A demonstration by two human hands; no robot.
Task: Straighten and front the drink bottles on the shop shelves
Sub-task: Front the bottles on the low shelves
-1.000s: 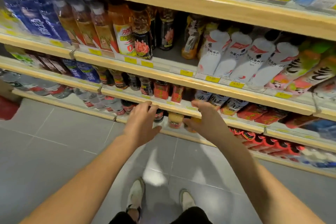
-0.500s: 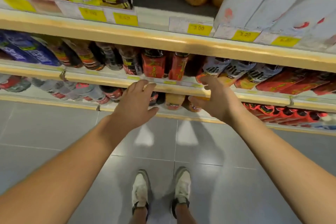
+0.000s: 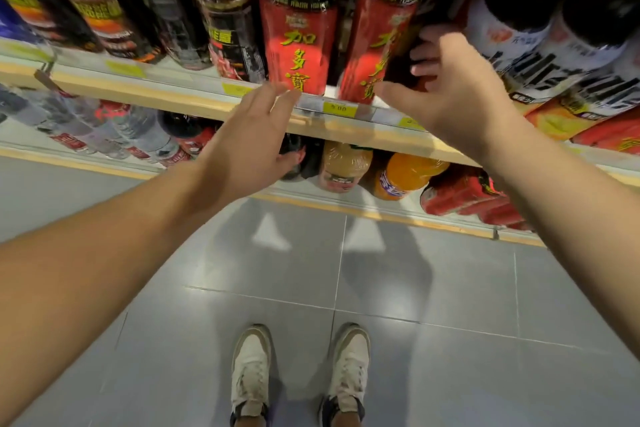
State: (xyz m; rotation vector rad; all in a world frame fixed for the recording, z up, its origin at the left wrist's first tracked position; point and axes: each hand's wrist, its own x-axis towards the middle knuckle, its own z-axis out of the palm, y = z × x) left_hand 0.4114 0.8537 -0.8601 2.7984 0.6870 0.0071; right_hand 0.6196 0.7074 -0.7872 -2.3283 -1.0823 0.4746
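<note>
Two red-label drink bottles stand side by side on the middle shelf [image 3: 173, 97]: the left red bottle [image 3: 298, 42] and the right red bottle [image 3: 377, 31]. My left hand [image 3: 249, 139] is open, its straight fingers reaching the shelf lip at the foot of the left red bottle. My right hand [image 3: 450, 97] holds the right red bottle at its dark right side, thumb across the front near the base and fingers curled round behind.
Dark bottles [image 3: 228, 28] fill the shelf to the left, white-label bottles [image 3: 540, 45] to the right. On the shelf below lie a brown-topped bottle [image 3: 343, 166], an orange bottle [image 3: 405, 177] and red ones. Grey tiled floor [image 3: 450, 322] and my shoes [image 3: 251, 367] are below.
The view dropped and closed in on the middle shelf. Both hands rose from the lower shelf edge; my right hand went round the right red bottle, my left reached the left one's base.
</note>
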